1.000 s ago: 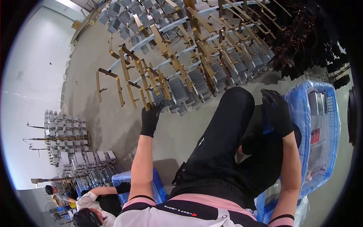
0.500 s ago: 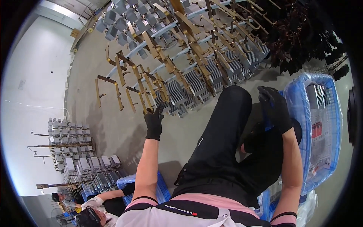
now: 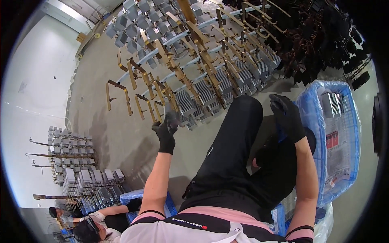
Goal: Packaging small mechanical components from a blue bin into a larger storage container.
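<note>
My left hand (image 3: pixel 165 133), in a black glove, is raised at the lower left end of a hanging rack. Its fingers close on a grey metal heat sink (image 3: pixel 168 110), which is blurred and partly covered by the glove. Beside it, more finned heat sinks (image 3: pixel 186 103) hang in rows from the brass-coloured hooks (image 3: pixel 170 65) of the rack. My right hand (image 3: pixel 287 117), also black-gloved, hovers beside my right knee, near the blue crate. Its fingers are stretched out and slightly bent, with nothing visible in them.
On the right stands a blue crate (image 3: pixel 321 162) lined with clear plastic, with finned heat sinks (image 3: pixel 335 104) and a printed sheet inside. Dark parts (image 3: pixel 320 44) hang at the upper right. Grey parts (image 3: pixel 77 141) hang at the left. A person (image 3: pixel 91 229) sits at the lower left.
My left hand has shifted slightly down beside the rack, with a blurred grey heat sink now at its fingers. My right hand stays near the crate. The whole view has moved a little.
</note>
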Demonstrator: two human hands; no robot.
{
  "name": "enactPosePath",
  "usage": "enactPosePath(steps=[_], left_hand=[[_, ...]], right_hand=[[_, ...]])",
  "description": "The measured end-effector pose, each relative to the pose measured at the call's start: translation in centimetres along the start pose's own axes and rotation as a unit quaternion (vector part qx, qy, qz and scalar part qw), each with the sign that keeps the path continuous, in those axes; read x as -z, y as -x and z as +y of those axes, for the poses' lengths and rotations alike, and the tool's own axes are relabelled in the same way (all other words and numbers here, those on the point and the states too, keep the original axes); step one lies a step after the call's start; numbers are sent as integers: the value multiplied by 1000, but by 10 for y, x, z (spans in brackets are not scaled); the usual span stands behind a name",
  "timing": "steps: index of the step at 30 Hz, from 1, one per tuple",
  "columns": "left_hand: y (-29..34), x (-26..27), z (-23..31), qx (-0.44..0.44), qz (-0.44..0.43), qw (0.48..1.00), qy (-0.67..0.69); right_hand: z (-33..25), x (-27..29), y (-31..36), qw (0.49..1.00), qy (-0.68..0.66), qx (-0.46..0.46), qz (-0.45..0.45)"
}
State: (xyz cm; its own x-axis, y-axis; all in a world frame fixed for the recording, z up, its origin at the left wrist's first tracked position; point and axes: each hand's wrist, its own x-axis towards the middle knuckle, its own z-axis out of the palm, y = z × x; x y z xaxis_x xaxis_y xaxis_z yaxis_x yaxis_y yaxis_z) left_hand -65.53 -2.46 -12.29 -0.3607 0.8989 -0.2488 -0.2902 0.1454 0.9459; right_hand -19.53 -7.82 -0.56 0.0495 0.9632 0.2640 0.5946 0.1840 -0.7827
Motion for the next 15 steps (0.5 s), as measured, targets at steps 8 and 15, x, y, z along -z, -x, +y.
enactPosePath(steps=[8, 15], left_hand=[[125, 7, -4, -46, 21, 997, -62], [173, -133, 57, -253, -150, 952, -89]], right_hand=[[-20, -13, 24, 968, 202, 148, -4], [-122, -9, 48, 972, -155, -35, -174]])
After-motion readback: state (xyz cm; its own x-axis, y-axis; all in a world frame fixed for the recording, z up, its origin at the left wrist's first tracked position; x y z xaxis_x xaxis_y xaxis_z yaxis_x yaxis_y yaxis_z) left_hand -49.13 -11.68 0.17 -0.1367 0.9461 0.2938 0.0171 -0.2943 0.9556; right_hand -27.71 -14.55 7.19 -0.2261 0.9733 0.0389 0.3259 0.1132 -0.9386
